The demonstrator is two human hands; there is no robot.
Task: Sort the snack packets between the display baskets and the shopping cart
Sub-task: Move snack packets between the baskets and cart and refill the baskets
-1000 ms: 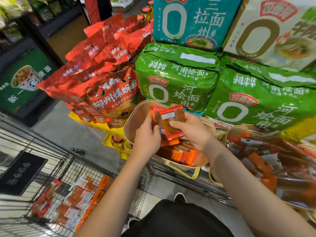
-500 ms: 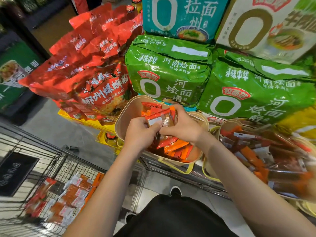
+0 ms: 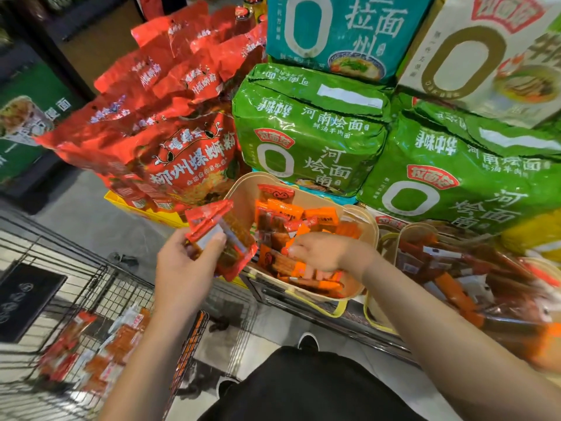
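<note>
My left hand [image 3: 185, 268] grips a bundle of red snack packets [image 3: 223, 235], held above the gap between the shopping cart and the shelf. My right hand [image 3: 321, 252] is down inside the beige display basket [image 3: 243, 189], its fingers curled onto an orange packet [image 3: 299, 267] among several orange and red ones. The wire shopping cart [image 3: 100, 278] stands at the lower left with several packets [image 3: 106, 350] lying on its floor. A second basket [image 3: 405, 235] of long red packets sits at the right.
Big red noodle bags [image 3: 188, 159] and green noodle packs [image 3: 306, 135] are stacked right behind the baskets. A yellow crate [image 3: 121, 203] sits under the red bags. Grey floor lies between the cart and the shelf, with my shoes [image 3: 308, 341] below.
My hands have parted. The left hand has carried the bundle of packets leftward, away from the basket. The right hand has let go of it and dropped into the basket.
</note>
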